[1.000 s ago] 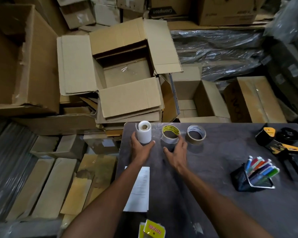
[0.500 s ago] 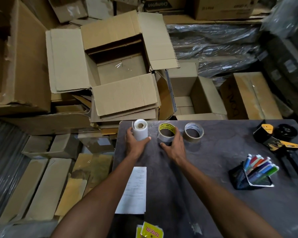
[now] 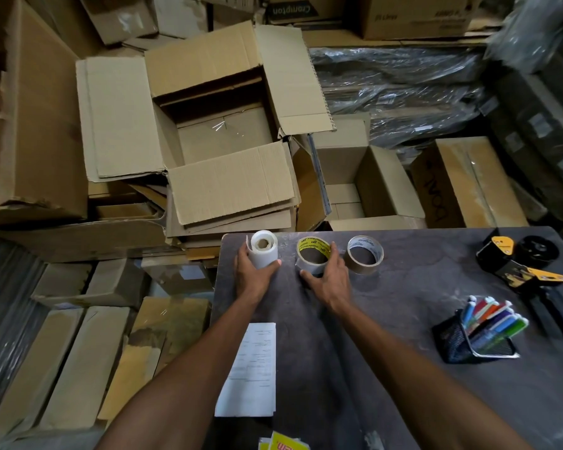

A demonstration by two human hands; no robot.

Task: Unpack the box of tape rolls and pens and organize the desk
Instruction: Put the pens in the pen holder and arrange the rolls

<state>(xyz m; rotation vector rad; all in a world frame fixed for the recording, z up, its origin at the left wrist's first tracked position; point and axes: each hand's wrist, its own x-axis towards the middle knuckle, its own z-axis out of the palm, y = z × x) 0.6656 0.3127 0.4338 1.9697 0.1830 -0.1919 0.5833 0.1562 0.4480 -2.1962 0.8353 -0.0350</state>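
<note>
Three rolls stand in a row at the far edge of the dark desk (image 3: 403, 319). My left hand (image 3: 252, 274) grips the white roll (image 3: 264, 250), which stands upright near the desk's far left corner. My right hand (image 3: 327, 276) wraps around the tape roll with the yellow core (image 3: 313, 251). To its right a brown tape roll (image 3: 365, 254) lies flat, untouched. A black mesh holder (image 3: 459, 342) full of coloured pens (image 3: 491, 319) sits at the right. The open cardboard box (image 3: 221, 138) beyond the desk looks empty.
A tape dispenser (image 3: 520, 271) with yellow parts lies at the far right of the desk. A white printed sheet (image 3: 251, 368) lies near the left edge, yellow packaging (image 3: 283, 444) at the near edge. Cardboard boxes and plastic-wrapped stacks crowd the floor beyond and left.
Both hands have pushed the white roll and the yellow-core roll a little farther toward the desk's far edge. The brown roll and pens have not moved.
</note>
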